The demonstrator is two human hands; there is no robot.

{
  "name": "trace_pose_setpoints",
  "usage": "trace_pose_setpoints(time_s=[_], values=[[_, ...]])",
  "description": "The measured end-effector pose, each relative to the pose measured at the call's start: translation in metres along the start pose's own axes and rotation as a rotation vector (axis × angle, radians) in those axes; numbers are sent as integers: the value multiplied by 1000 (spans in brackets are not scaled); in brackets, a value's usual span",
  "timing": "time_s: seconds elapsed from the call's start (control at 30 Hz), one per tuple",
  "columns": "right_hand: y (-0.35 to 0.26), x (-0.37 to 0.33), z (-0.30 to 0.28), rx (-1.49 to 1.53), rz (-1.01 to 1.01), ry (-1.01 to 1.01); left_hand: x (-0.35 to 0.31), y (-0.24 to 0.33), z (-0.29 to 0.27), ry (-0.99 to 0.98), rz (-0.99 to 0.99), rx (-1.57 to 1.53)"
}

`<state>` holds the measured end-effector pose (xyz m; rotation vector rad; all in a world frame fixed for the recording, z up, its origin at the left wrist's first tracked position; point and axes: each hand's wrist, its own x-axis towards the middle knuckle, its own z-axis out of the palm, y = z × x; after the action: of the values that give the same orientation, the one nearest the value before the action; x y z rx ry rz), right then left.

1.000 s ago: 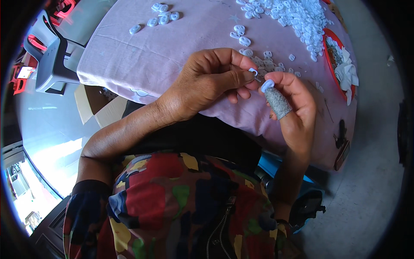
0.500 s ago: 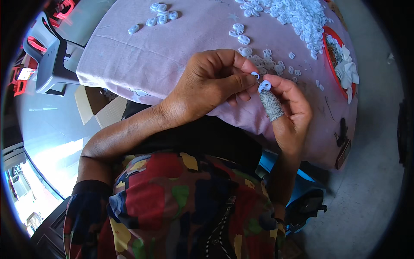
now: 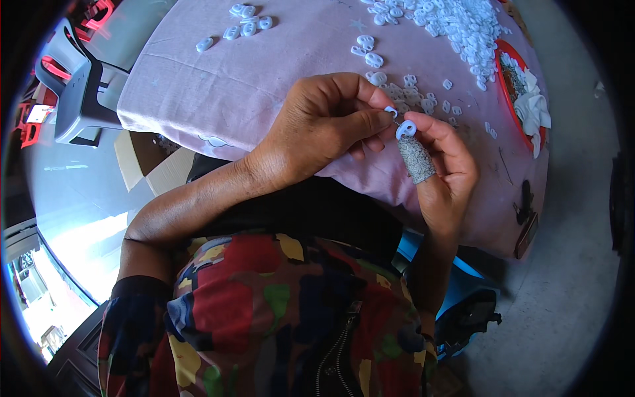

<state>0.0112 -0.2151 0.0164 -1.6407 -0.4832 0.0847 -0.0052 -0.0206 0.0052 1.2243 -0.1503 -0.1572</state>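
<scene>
Over the table's near edge, my left hand (image 3: 324,126) is closed, its thumb and forefinger pinching a small white plastic piece (image 3: 391,110). Close beside it, my right hand (image 3: 450,159) grips another white plastic piece (image 3: 406,128) with holes in it, between forefinger and thumb. A grey speckled wrap (image 3: 416,161) covers that thumb. Something thin and dark spans the small gap between the two pieces; it is too small to name. Just beyond my fingers lie several loose white plastic pieces (image 3: 411,96).
A pink cloth (image 3: 264,79) covers the table. At the far right is a big heap of white pieces (image 3: 456,30), next to a red tray (image 3: 503,47) with white tissue (image 3: 531,109). Keys (image 3: 524,205) lie at the right edge. A grey chair (image 3: 83,92) and cardboard box (image 3: 135,159) stand left.
The piece in my right hand has tilted slightly and shows its face more. Both hands have shifted only a little, and each keeps its hold.
</scene>
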Motion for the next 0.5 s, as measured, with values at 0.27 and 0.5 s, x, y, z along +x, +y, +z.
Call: trace_pose_setpoints(time_s=[0.27,0.5], values=[[1,-1,0,-4,-8,-5,0,-1,-1,-4,11,-3],[2,0,1,8,-23,-4,-1,3,0,-3,0,44]])
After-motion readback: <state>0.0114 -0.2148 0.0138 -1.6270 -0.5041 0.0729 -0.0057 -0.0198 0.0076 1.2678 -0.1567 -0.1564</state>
